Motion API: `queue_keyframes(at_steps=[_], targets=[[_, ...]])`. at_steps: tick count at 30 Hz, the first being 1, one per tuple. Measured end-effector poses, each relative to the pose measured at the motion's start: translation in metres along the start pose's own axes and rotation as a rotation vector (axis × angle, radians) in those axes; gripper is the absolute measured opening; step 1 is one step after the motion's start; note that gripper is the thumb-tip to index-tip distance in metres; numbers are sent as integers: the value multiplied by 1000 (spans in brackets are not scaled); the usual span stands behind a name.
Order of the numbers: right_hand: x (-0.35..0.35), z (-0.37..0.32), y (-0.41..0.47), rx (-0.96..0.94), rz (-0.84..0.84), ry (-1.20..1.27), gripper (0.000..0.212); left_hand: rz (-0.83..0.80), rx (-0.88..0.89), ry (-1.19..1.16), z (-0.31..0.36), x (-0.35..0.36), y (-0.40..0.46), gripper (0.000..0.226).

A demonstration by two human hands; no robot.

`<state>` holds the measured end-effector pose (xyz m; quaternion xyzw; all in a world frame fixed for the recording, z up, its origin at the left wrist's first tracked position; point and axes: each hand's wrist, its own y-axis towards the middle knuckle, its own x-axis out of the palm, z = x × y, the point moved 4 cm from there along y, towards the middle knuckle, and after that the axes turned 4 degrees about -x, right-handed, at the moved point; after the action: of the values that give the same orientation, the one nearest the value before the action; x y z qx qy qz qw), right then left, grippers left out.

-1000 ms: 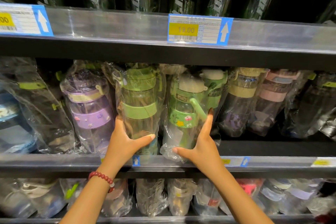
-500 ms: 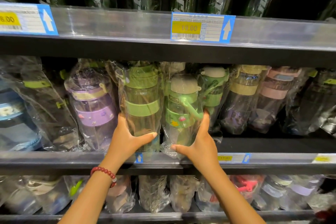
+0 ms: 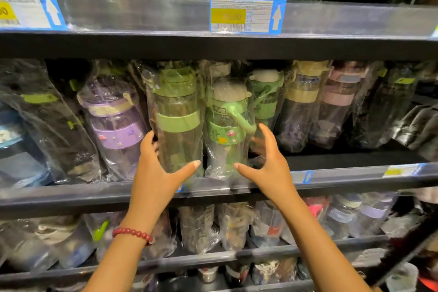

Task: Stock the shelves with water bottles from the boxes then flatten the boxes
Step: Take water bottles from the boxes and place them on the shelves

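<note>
On the middle shelf point(image 3: 355, 174) stand two bagged bottles side by side. My left hand point(image 3: 155, 170) grips the clear bottle with green lid and band point(image 3: 177, 123), thumb across its front and fingers on its left side. My right hand point(image 3: 269, 166) cups the green bottle with a white cap and loop handle point(image 3: 226, 121). Its thumb tip touches the bag low at the front, its index finger points up along the right side, and its other fingers show through the plastic behind. Both bottles stand upright at the shelf's front.
A purple bottle point(image 3: 116, 125) and dark bagged bottles stand to the left; yellow, pink and dark bottles point(image 3: 305, 102) to the right. The shelf above carries a price tag point(image 3: 246, 15). Lower shelves point(image 3: 213, 258) hold several more bagged bottles. No box is in view.
Both bottles have been set more upright and further onto the shelf. My right hand has spread wider, its index finger lifting off the bottle's side. My left hand keeps its grip.
</note>
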<state>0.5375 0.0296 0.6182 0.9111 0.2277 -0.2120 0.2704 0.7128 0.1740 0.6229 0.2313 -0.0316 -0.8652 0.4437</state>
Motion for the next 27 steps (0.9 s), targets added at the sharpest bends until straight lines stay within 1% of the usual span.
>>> queue_keyframes(at_steps=[2, 3, 6, 9, 11, 13, 15, 16, 18, 19, 22, 24, 27], targets=[[-9, -1, -21, -69, 49, -43, 84, 71, 45, 75, 3, -7, -29, 100], [-11, -1, -34, -104, 41, -74, 76, 88, 66, 116, 2, -9, -45, 95], [-10, 8, -75, -210, -76, -182, 61, 37, 87, 229, -9, -3, -89, 86], [-5, 32, -118, -239, -239, -281, 57, -101, 29, 406, -33, 18, -132, 82], [-7, 46, -145, -231, -336, -350, 57, -163, -65, 507, -49, 33, -166, 82], [-11, 59, -171, -202, -423, -440, 61, -212, -67, 638, -63, 48, -202, 85], [-14, 76, -197, -207, -513, -511, 69, -216, -90, 688, -71, 58, -237, 88], [-16, 83, -210, -219, -564, -522, 68, -212, -101, 713, -74, 62, -254, 91], [-19, 96, -235, -195, -669, -504, 58, -211, -126, 721, -74, 68, -288, 90], [-20, 100, -246, -213, -697, -490, 56, -194, -158, 707, -76, 67, -305, 87], [-15, 103, -275, -318, -775, -537, 74, -91, -324, 637, -84, 52, -357, 82], [-1, 105, -296, -329, -834, -499, 73, 2, -416, 656, -87, 33, -396, 80], [24, 89, -330, -449, -953, -400, 68, 66, -664, 725, -82, -2, -452, 82]])
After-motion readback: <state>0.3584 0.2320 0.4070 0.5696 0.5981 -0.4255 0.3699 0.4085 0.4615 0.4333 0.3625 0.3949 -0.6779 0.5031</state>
